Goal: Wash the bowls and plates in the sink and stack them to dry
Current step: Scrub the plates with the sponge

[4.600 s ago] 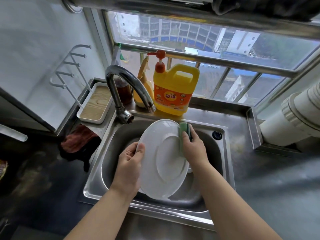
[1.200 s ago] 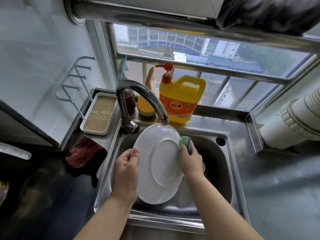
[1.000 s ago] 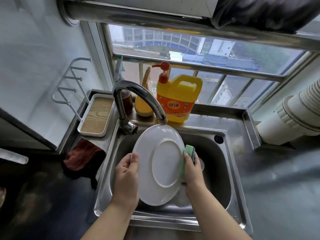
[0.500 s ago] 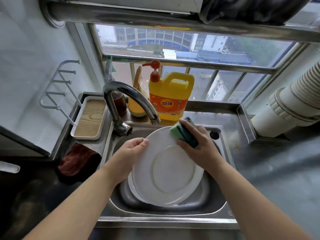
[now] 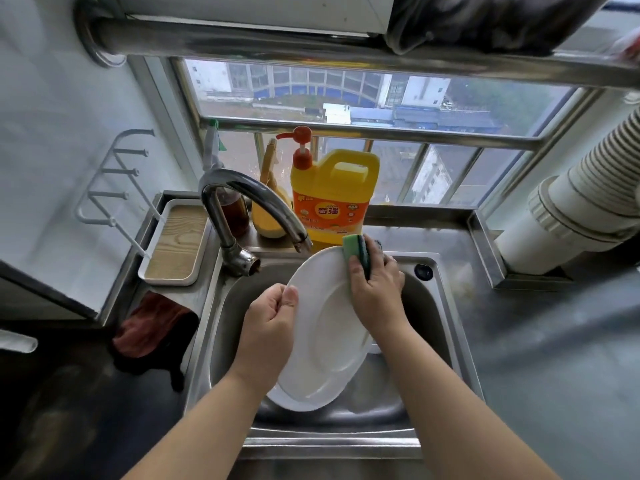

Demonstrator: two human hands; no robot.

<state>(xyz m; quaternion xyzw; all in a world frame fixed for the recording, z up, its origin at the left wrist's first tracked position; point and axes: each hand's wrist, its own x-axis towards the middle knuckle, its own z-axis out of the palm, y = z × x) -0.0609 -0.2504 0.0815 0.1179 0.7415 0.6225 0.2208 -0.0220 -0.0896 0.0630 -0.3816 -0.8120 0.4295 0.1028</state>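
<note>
far left, a white wire rack [image 5: 114, 188] hangs on the wall above a white tray with a wooden floor [image 5: 175, 247], and a dark red cloth [image 5: 149, 327] is slumped on the counter [image 5: 554, 358] below it. next comes the chrome tap [image 5: 249, 209], its spout ending just above the upper rim of the plate; no water can be seen running. behind it on the sill stand a brown bottle [image 5: 235, 213], a yellow-orange item [image 5: 272, 216] and the yellow detergent jug [image 5: 334, 195] with its red pump.

over the steel sink [image 5: 460, 358], the left hand [image 5: 268, 330] curls round the left rim of the white oval plate [image 5: 329, 334], thumb on the face, holding it tilted up on its lower edge. another white dish edge seems to show beneath it, though how many lie there cannot be told. the right hand [image 5: 375, 289] grips a green sponge [image 5: 356, 251], fingers wrapped round it, pressing it on the plate's top right rim.

the risk here is the grip: the plate is probably wet and soapy and held along one edge only, so a hard push from the sponge could twist it out of the left hand and drop it onto the dish below, chipping either one. its rim is also close to the spout and could knock against it if lifted.
</note>
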